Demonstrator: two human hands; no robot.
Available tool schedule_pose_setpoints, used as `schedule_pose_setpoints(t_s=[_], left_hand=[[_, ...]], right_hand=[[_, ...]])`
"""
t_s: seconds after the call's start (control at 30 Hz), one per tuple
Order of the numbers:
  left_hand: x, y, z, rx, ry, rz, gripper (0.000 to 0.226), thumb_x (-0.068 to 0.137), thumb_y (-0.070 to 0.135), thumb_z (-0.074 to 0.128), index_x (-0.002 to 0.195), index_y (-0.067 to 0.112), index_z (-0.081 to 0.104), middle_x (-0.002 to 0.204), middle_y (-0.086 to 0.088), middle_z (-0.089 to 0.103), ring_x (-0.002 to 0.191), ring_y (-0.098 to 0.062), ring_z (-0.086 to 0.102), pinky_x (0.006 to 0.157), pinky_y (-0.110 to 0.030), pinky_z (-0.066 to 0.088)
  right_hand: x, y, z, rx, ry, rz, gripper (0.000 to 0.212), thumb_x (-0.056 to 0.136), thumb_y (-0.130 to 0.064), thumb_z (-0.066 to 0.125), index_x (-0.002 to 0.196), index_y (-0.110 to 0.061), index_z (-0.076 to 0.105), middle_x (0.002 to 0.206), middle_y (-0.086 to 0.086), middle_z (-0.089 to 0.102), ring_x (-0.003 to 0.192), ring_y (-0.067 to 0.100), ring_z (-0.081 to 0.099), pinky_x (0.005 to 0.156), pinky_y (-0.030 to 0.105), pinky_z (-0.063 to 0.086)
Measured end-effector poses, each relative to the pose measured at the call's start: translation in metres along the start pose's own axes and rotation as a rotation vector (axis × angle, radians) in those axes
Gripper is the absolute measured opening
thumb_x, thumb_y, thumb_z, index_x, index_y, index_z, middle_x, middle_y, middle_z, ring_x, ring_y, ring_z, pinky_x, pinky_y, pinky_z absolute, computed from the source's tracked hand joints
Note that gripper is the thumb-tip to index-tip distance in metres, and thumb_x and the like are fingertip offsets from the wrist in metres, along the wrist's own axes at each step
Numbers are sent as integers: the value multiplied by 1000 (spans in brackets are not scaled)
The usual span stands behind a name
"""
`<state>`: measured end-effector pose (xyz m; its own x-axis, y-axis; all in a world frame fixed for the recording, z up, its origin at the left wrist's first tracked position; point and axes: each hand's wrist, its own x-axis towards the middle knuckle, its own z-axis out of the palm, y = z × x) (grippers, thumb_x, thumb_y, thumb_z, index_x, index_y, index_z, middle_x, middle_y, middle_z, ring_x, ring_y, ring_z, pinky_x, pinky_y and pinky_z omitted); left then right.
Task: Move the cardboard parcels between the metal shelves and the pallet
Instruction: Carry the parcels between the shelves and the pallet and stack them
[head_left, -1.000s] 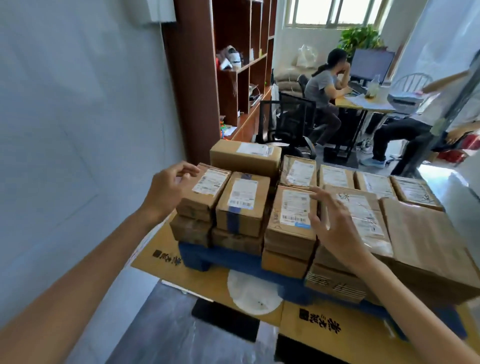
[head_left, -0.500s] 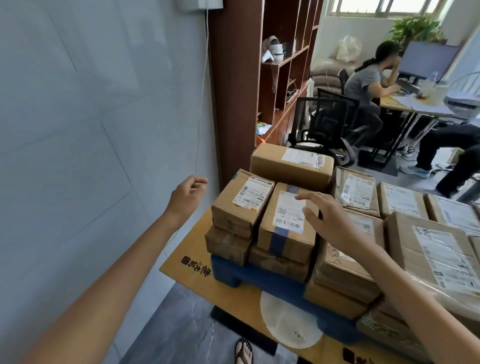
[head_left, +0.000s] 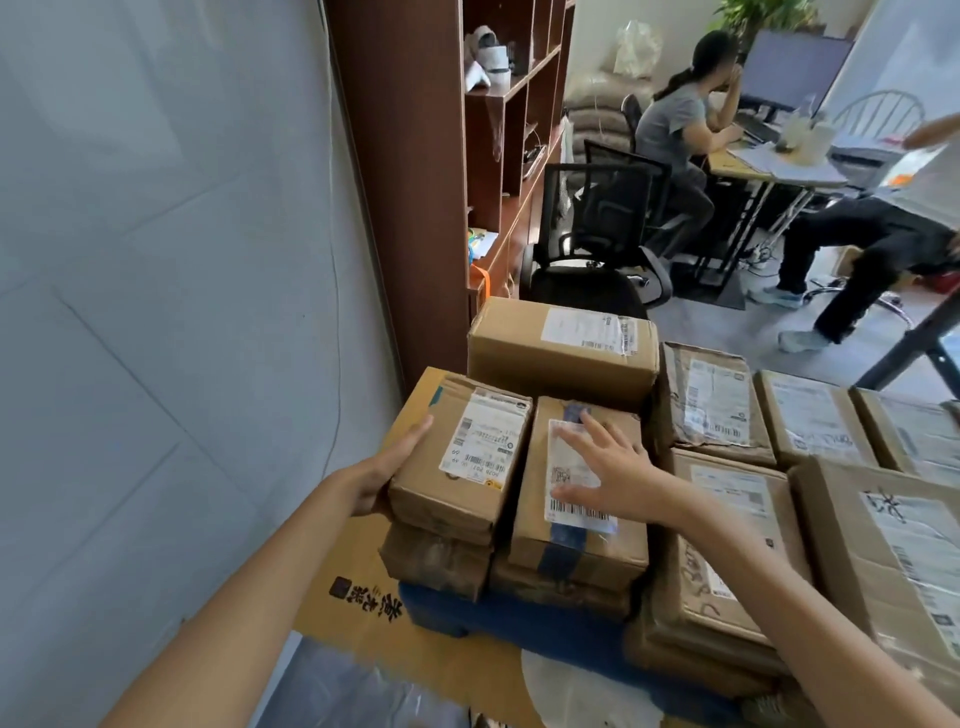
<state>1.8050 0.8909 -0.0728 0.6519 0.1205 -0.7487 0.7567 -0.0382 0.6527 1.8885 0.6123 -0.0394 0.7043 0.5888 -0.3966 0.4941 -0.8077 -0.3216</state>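
A left hand pressed straight fingers, grip apart, against the left side of a labelled parcel stacked on a blue pallet, while the right hand lay flat, grip apart, on the taped parcel just beside it.

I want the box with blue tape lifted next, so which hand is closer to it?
Right. The right hand rests on top of the blue-taped box, fingers spread; the left hand presses against the left side of the neighbouring box.
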Motion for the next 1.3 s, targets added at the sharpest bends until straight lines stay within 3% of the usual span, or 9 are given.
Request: schedule_pose_setpoints(t_s=[0.1, 0.33, 0.5, 0.63, 0.77, 0.83, 0.9, 1.1, 1.3], left_hand=[[13, -2, -6, -10, -94, 17, 89, 62, 89, 39, 126, 29, 56, 112, -11, 70, 109, -30, 62, 96, -51, 48], [28, -13, -21, -14, -241, 18, 98, 56, 90, 57, 134, 31, 46, 122, -8, 66, 115, -30, 61, 99, -61, 44], [38, -2, -40, 23, -355, 21, 96, 62, 95, 39, 139, 38, 39, 136, -10, 52, 125, -34, 50, 104, -64, 36], [52, 28, -50, 45, -214, 106, 111, 58, 97, 37, 146, 29, 33, 144, -10, 44, 134, -32, 39, 113, -58, 27], [64, 70, -49, -71, -114, 266, 89, 81, 78, 29, 150, 22, 26, 154, -9, 29, 144, -29, 24, 118, -49, 18], [73, 87, -49, -84, -100, 310, 80, 88, 72, 28, 150, 21, 26, 155, -10, 28, 144, -29, 23, 119, -48, 18], [83, 97, -49, -81, -87, 314, 76, 91, 69, 27, 149, 21, 28, 154, -10, 30, 143, -30, 25, 118, -48, 20], [107, 117, -38, -43, -43, 324, 71, 91, 69, 30, 147, 26, 31, 152, -9, 33, 140, -31, 29, 116, -50, 24], [118, 137, -22, 10, -114, 389, 68, 93, 68, 27, 147, 27, 34, 143, -6, 43, 134, -25, 37, 115, -46, 25]], right_hand=[[-3, 6, 8, -45, 25, 10, 87, 84, -63, 52, 147, -44, -5, 157, -3, -22, 143, 28, -21, 113, 60, -5], [-5, 7, 13, -32, 49, 66, 88, 83, -62, 53, 147, -44, -5, 156, -5, -23, 142, 24, -23, 115, 59, -3], [-3, 7, 5, 76, 109, 79, 72, 87, -52, 56, 146, -42, 17, 159, -9, -3, 147, 20, -3, 117, 52, 8], [1, 10, -14, 265, 403, 69, 42, 92, -31, 57, 133, -30, 47, 149, -4, 34, 136, 17, 35, 108, 35, 34], [7, 25, -39, 401, 715, 96, 26, 93, -14, 55, 118, -21, 59, 121, 0, 56, 112, 17, 52, 86, 19, 42], [13, 36, -50, 475, 830, 160, 23, 94, -15, 53, 115, -19, 61, 117, 3, 59, 109, 18, 54, 86, 22, 46], [19, 48, -56, 517, 892, 226, 25, 95, -17, 53, 118, -16, 60, 122, 5, 60, 116, 20, 53, 98, 37, 46], [34, 60, -67, 549, 843, 366, 37, 95, -23, 53, 131, -12, 53, 131, 11, 56, 120, 27, 52, 98, 42, 46], [51, 56, -63, 639, 803, 373, 43, 95, -18, 54, 136, -9, 49, 129, 12, 58, 112, 18, 54, 83, 20, 40]])
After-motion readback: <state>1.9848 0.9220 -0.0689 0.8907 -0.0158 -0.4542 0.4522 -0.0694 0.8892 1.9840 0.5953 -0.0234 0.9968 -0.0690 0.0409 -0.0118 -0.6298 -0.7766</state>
